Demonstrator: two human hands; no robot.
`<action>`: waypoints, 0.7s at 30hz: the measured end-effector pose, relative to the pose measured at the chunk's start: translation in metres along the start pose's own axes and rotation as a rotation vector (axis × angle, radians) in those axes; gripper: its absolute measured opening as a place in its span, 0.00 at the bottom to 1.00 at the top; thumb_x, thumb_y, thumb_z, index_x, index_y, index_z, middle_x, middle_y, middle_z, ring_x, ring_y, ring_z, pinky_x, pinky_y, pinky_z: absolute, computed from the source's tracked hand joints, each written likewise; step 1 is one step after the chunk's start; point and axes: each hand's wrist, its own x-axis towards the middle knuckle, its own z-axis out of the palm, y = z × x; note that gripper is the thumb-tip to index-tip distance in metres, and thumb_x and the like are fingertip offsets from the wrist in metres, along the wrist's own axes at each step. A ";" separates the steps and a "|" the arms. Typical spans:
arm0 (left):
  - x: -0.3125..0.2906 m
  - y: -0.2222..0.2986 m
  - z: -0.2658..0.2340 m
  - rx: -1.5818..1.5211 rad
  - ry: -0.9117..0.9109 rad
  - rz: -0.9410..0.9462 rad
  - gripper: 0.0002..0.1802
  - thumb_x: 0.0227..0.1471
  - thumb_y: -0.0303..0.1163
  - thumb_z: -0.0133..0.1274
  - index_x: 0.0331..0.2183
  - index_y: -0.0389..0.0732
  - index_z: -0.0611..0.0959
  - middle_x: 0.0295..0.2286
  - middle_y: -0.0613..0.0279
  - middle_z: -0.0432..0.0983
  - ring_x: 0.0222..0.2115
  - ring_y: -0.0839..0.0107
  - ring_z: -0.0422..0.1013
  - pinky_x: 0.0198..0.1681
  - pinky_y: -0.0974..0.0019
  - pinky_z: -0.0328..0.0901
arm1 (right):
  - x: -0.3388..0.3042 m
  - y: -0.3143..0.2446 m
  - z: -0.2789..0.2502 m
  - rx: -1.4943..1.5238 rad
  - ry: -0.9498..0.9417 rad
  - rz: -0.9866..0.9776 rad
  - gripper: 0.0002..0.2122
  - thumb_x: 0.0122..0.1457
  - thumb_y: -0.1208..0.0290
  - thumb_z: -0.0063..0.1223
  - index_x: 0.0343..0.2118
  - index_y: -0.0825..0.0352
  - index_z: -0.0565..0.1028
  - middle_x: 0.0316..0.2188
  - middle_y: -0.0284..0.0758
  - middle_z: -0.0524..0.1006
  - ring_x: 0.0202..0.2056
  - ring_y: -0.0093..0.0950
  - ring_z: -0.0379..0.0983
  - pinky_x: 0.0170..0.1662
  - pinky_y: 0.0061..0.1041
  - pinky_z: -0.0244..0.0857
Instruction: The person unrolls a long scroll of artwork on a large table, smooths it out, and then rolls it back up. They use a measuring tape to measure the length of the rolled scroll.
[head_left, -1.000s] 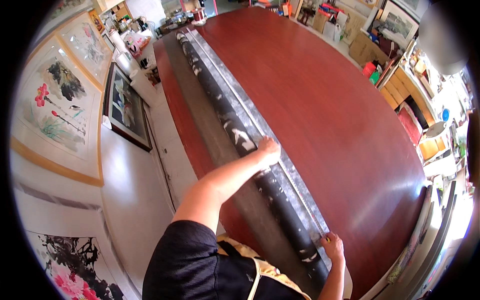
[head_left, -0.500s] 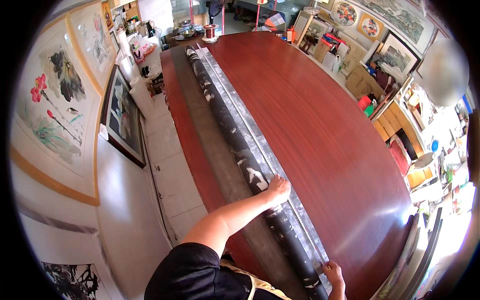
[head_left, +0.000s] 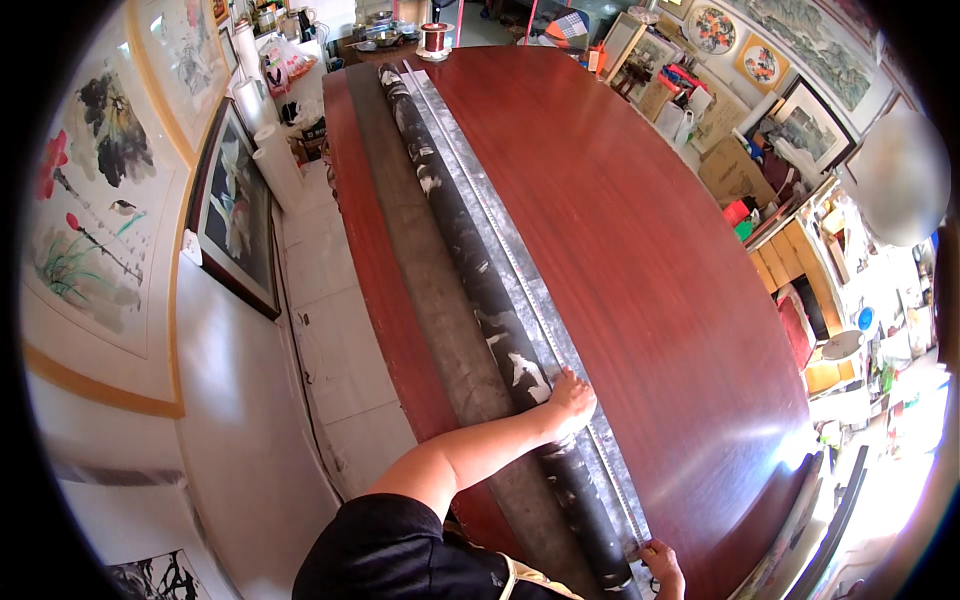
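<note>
A long roll with a black-and-white blotched pattern (head_left: 462,235) runs lengthwise over the dark red table (head_left: 640,280). Its unrolled grey mottled edge (head_left: 520,262) lies flat along the right side. On that edge stretches a thin pale measuring tape (head_left: 497,232) with fine marks. My left hand (head_left: 572,400) reaches across the roll, its fingers curled closed on the tape. Closer to me, my right hand (head_left: 660,562) pinches near the tape's near end with thumb and finger. The left fingertips are partly hidden under the hand.
A dull grey-brown strip (head_left: 430,260) lies left of the roll. A spool (head_left: 434,42) stands at the table's far end. Framed pictures (head_left: 235,205) and white rolls (head_left: 275,165) lean along the left wall; a cluttered wooden cabinet (head_left: 790,260) stands on the right.
The view has shifted slightly, so the table and roll sit a little differently in it. Both hands stay at about the same places along the tape.
</note>
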 end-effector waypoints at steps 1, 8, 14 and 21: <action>-0.001 0.000 0.004 0.033 0.029 0.012 0.20 0.51 0.36 0.46 0.38 0.31 0.83 0.33 0.48 0.81 0.41 0.53 0.74 0.53 0.46 0.60 | 0.000 0.001 0.000 0.011 -0.001 -0.001 0.12 0.51 0.63 0.59 0.33 0.68 0.80 0.23 0.36 0.79 0.26 0.25 0.76 0.33 0.28 0.69; 0.005 -0.002 0.029 0.084 0.115 0.025 0.22 0.52 0.37 0.46 0.39 0.27 0.82 0.32 0.46 0.80 0.38 0.54 0.75 0.57 0.44 0.55 | 0.005 0.009 0.003 -0.017 0.035 -0.020 0.13 0.52 0.63 0.58 0.33 0.68 0.80 0.22 0.36 0.79 0.26 0.26 0.76 0.33 0.29 0.70; -0.001 -0.003 0.028 0.054 0.121 -0.005 0.21 0.52 0.37 0.47 0.38 0.28 0.82 0.32 0.47 0.80 0.37 0.56 0.76 0.58 0.45 0.54 | 0.005 0.007 0.003 -0.040 0.041 -0.038 0.13 0.52 0.62 0.58 0.33 0.68 0.80 0.23 0.38 0.79 0.27 0.26 0.77 0.34 0.29 0.70; -0.004 0.008 -0.009 -0.017 -0.067 0.045 0.15 0.49 0.34 0.48 0.32 0.34 0.84 0.32 0.43 0.80 0.40 0.48 0.76 0.57 0.46 0.59 | 0.013 0.044 0.011 -0.164 0.124 -0.315 0.14 0.53 0.60 0.58 0.27 0.69 0.76 0.27 0.48 0.74 0.34 0.49 0.72 0.37 0.45 0.65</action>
